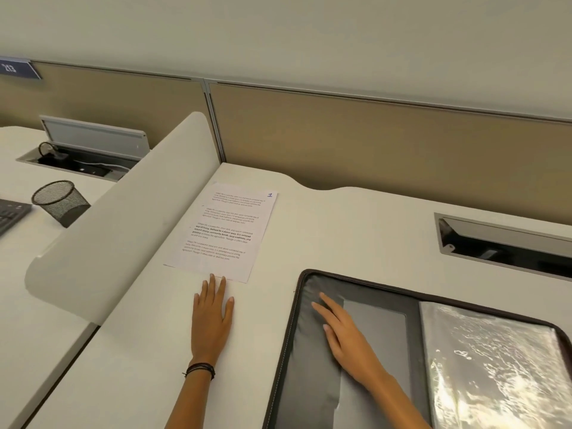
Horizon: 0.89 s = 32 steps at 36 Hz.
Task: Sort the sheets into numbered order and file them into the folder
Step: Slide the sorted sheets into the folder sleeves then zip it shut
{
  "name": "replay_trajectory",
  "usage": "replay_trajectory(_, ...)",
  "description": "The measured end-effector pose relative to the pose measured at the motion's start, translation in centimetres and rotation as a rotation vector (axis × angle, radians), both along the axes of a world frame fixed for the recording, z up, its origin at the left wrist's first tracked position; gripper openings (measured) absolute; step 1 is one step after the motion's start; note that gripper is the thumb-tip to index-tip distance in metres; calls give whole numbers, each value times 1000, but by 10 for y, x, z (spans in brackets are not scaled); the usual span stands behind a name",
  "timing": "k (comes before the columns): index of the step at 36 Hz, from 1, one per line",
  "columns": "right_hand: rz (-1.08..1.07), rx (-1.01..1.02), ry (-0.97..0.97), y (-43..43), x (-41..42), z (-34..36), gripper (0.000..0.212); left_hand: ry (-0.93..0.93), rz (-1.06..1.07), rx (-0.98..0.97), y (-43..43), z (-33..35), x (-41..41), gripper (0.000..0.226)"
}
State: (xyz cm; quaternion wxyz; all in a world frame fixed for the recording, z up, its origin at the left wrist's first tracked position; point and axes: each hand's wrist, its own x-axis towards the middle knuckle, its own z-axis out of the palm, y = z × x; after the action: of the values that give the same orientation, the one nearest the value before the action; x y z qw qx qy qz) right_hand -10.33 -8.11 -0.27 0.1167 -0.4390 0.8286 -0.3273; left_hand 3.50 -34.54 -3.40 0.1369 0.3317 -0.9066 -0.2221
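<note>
White sheet (pixel 223 230) numbered 1 fingertip-touched by flat, empty left grip (pixel 212 317), probably for sliding; flat, empty right grip (pixel 340 332) seemingly steadying open folder (pixel 309 382).

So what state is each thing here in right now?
Sheet marked 1: face up, flat on desk.
Folder: unzipped, lying open.
Left hand: flat, fingertips at sheet's near edge.
Right hand: flat on folder's inner cover.
Cable hatch, far left: lid raised.
</note>
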Motion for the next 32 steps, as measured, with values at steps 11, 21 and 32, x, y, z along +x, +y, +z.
replay_trajectory(11, -144, 18, -17, 91, 28, -3, 47, -161, -41, -34, -9, 3, -9, 57)
replay_trajectory(21, -201, 63, -47, 127, 42, -15, 45, -125, 31, 10, 23, 9, 20, 50)
replay_trajectory(32, -195, 114, -80, 131, 49, -7, 45, -65, 74, 26, 33, 4, 77, 48)
